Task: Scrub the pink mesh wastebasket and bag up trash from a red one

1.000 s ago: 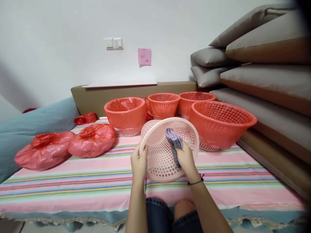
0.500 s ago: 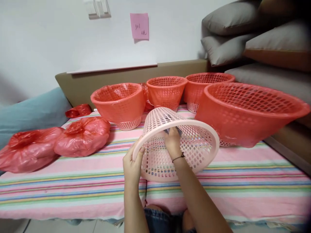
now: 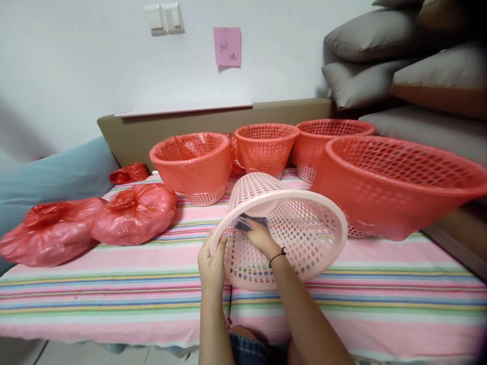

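Note:
A pale pink perforated basket lies tipped on its side on the striped cloth, its wide opening facing me. My left hand grips its rim at the left, thumb on the near side. Inside the basket, my right hand holds a dark greyish-purple cloth near the left inner wall. A dark string bracelet circles my right wrist.
Behind stand red-covered baskets, another basket and a large one at right. Tied red bags lie left by a blue cushion. Grey pillows are stacked back right.
My right hand has moved left and toward me inside the basket with the cloth, which now shows more. My left hand still holds the rim. The view has shifted slightly.

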The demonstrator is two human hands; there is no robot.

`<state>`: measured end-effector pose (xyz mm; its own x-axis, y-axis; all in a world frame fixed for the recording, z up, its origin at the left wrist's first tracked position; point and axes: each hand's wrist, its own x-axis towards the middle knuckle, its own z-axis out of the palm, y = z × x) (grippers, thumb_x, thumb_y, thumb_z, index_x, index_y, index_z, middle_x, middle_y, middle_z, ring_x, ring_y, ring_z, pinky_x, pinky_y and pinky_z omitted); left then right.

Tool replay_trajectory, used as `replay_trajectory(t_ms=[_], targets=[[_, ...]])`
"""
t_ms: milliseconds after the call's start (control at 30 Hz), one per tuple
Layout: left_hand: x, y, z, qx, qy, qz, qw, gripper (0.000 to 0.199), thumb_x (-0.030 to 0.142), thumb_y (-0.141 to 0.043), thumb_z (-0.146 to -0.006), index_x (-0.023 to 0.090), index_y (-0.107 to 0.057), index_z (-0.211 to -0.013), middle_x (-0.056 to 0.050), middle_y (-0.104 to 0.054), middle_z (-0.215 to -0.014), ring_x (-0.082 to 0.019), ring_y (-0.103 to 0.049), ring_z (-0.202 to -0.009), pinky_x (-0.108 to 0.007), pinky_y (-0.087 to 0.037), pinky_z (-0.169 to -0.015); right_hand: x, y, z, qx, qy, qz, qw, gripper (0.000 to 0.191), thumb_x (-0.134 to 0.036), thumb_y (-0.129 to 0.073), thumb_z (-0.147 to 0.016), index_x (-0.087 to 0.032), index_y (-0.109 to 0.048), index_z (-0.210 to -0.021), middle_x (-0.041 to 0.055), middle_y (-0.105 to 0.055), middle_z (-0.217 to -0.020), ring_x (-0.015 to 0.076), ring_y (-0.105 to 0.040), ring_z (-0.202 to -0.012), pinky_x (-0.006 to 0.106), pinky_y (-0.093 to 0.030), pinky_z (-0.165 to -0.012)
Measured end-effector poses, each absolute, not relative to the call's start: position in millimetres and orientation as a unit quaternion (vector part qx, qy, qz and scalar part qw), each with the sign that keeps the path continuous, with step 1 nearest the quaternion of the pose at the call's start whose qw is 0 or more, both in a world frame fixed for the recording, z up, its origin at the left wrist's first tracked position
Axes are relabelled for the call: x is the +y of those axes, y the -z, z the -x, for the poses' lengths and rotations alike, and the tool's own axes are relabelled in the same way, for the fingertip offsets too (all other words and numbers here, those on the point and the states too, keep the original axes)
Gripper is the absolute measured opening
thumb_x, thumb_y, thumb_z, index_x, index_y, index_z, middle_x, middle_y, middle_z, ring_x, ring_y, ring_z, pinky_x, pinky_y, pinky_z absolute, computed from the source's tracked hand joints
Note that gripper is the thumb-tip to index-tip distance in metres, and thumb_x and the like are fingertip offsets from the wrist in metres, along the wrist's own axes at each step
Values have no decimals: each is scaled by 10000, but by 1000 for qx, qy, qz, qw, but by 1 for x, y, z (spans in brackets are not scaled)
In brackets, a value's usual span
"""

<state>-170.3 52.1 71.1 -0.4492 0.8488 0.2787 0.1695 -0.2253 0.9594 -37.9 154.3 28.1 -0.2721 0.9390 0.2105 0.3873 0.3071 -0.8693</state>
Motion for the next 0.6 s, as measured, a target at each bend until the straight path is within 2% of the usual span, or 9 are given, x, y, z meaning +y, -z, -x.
replay_trajectory(t_ms=[167,433,600], targets=[[49,-81,156,565,-646,-458,232,500,561,-664,-784,157,-749,-1065,-117,-747,-1107,-304,-654,-1134,-445,-451,-1069,101,-43,15,-751,-408,391,342,485,-68,-480,-783,-217,-696,-1192,37,-692,-1266,202,-625,-1158,366,-443,-1076],[49,-66,162,566,-656,-434,249,469,521,-660,-807,164,-735,-1103,-114,-739,-1136,-293,-660,-1120,-453,-474,-1041,13,-51,-4,-745,-426,439,266,723,37,-394,-588,-248,-706,-1176,30,-675,-1195,187,-609,-1125,326,-439,-1034],[52,-58,167,558,-664,-420,269,494,516,-674,-800,156,-719,-1135,-127,-727,-1167,-301,-653,-1132,-466,-471,-1038,-3,-52,-3,-748,-416,454,248,741,24,-389,-541,-243,-717,-1149,32,-689,-1173,200,-597,-1141,350,-420,-1050]])
